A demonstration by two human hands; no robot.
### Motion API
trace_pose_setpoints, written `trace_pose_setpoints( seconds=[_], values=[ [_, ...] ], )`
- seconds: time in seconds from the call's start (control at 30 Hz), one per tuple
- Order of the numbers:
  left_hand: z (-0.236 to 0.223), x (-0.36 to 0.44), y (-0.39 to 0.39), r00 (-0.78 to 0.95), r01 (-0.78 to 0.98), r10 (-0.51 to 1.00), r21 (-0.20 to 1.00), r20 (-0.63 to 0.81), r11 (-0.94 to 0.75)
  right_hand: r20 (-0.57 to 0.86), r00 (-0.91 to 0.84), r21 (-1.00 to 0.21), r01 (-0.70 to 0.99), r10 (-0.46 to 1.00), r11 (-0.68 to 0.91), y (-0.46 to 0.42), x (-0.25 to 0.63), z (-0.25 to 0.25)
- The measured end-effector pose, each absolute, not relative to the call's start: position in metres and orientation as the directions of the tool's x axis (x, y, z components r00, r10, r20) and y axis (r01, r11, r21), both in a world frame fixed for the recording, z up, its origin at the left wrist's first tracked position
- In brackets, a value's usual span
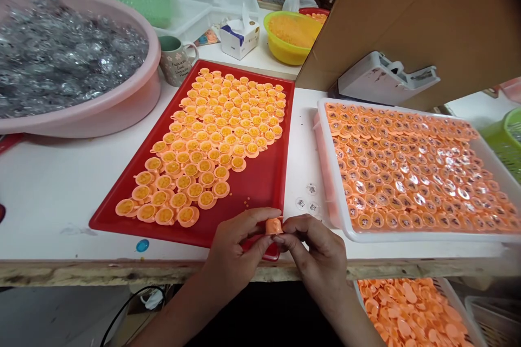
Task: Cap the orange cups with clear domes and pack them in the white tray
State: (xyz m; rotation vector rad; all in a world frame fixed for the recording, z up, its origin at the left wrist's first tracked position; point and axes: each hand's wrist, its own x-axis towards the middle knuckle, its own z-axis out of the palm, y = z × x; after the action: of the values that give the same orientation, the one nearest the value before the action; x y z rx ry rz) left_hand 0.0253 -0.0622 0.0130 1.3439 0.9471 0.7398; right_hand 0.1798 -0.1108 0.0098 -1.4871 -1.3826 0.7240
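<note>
Between the fingertips of my left hand (240, 241) and my right hand (315, 244) is a small orange toy cup (274, 226), tilted on its side. Both hands pinch it above the near right corner of a red tray (264, 187). Rows of orange toy cups on saucers (203, 165), with yellow bits inside, cover much of that tray. Right of my hands, a few small clear discs with dark prints (312, 207) lie on the white table. Beyond them stands a white tray (345, 227) packed with orange cups under printed clear discs.
A pink basin (142, 92) full of clear plastic pieces stands left, beside a mug (175, 62). Behind are a tissue box (240, 40) and a yellow bowl (285, 51). A cardboard sheet (407, 21) rises at right. Below the table edge sits a bin of orange parts (411, 312).
</note>
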Motion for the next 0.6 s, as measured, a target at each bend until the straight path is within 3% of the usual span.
trace_pose_setpoints(
  seconds=[0.23,0.6],
  values=[
    [0.0107,0.0234,-0.0604,0.431,0.070,0.893,0.981,0.132,-0.179,0.111,0.220,-0.933,0.358,0.969,0.025,-0.1110,0.1781,0.0090],
    [0.0077,0.0230,-0.0601,0.414,0.135,0.910,0.986,0.030,-0.094,-0.070,0.268,-0.975,0.183,0.961,-0.122,-0.1085,0.1760,0.0034]
  ],
)
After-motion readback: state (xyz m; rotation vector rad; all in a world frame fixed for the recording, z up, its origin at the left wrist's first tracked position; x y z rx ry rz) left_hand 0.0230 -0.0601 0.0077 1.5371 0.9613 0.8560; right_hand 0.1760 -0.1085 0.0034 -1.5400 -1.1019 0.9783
